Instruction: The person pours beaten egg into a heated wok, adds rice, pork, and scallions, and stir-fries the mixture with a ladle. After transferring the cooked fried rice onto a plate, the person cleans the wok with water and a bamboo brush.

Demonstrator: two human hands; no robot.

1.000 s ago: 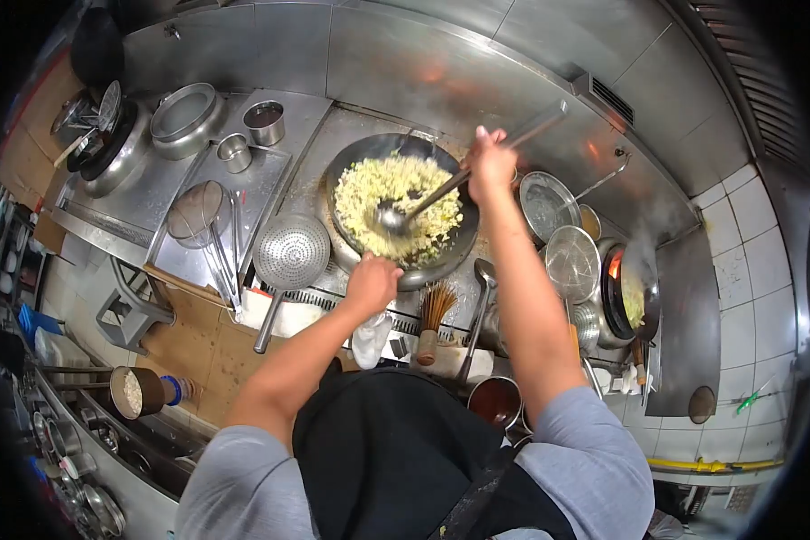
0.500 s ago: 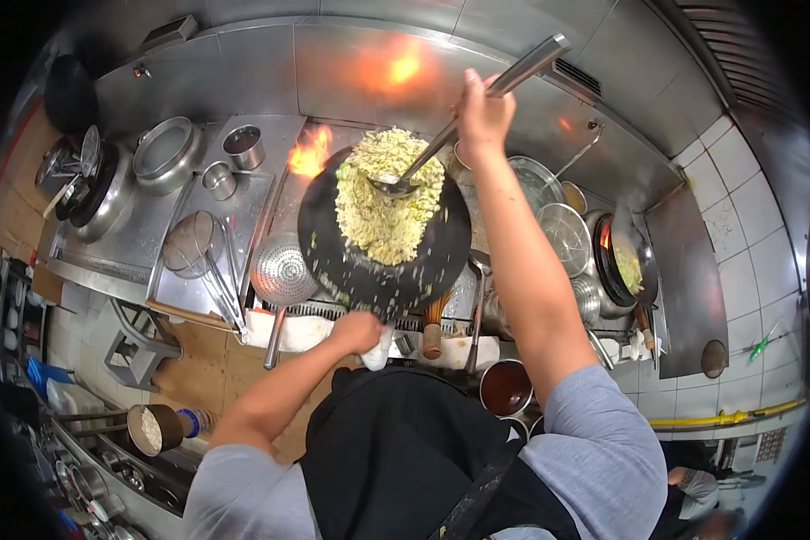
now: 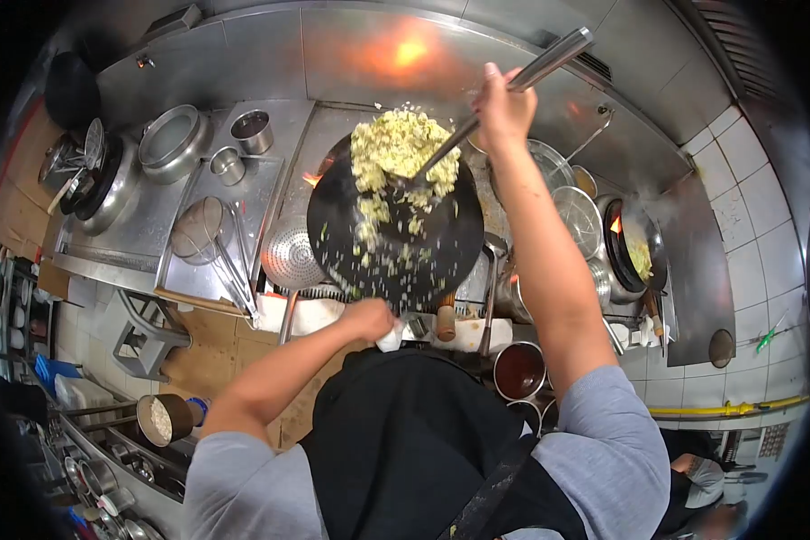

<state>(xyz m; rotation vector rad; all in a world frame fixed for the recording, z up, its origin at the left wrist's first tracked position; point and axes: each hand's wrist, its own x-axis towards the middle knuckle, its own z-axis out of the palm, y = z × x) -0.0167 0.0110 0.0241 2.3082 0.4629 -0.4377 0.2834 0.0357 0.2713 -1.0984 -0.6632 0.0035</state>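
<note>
My left hand [image 3: 367, 321] is closed around the near edge of a black wok [image 3: 333, 229], with a white cloth [image 3: 392, 338] showing under the fingers. Fried rice [image 3: 396, 148] with green bits is heaped at the wok's far side, and loose grains lie scattered over its near half. In my right hand [image 3: 504, 108] is the long metal handle of a ladle [image 3: 549, 58], gripped with the thumb along it. The ladle's bowl is mostly hidden in the rice.
A perforated skimmer [image 3: 291, 252] lies left of the wok. Wire strainers [image 3: 198, 227] and metal pots [image 3: 175, 135] stand farther left. On the right a second wok [image 3: 637, 247] holds steaming food. A pot of red sauce [image 3: 518, 370] sits close by my right side. Another person's sleeve [image 3: 706, 481] shows lower right.
The rice has shifted toward the wok's far edge, baring its middle. The ladle and my right hand moved slightly up and right. The flame left of the wok has shrunk.
</note>
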